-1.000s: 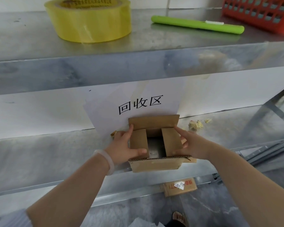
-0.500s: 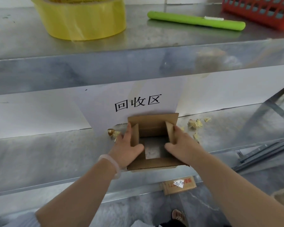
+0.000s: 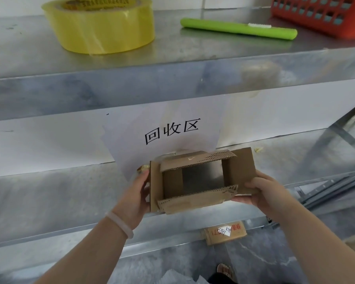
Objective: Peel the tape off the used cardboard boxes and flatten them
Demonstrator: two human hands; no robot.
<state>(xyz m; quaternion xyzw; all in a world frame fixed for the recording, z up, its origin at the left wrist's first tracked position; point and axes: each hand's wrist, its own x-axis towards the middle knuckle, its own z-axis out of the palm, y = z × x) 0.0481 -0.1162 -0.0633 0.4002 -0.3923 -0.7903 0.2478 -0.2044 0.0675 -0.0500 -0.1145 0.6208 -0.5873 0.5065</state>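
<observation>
Okay, two hands, one box between them. My left hand [image 3: 135, 193] clasps the left flap of the small cardboard box [image 3: 197, 181], fingers lying up along the flap's outer face; thumb out of sight, so I cannot tell how far it wraps. My right hand [image 3: 262, 193] grips the right flap, thumb on top, fingers curled underneath. The box is held just above the front of the lower metal shelf [image 3: 49, 193], open side toward me and tilted slightly. Four flaps are folded outward, and the near and far ones show torn corrugated edges. Through the open box I see grey shelf.

One white bracelet [image 3: 121, 224] is on my left wrist. One paper sign [image 3: 168, 130] with three printed characters hangs behind the box. Two bits of crumpled tape lie on the lower shelf: one tape scrap [image 3: 142, 168] by my left fingertips, one yellowish scrap [image 3: 258, 149] past the box's far right corner.

On the upper shelf [image 3: 193, 56] are one yellow tape roll [image 3: 98, 25], one green utility knife [image 3: 238, 29] and one red plastic basket [image 3: 320, 15], all apart from each other.

On the floor below lies a second cardboard box [image 3: 223, 233] with a white label.
</observation>
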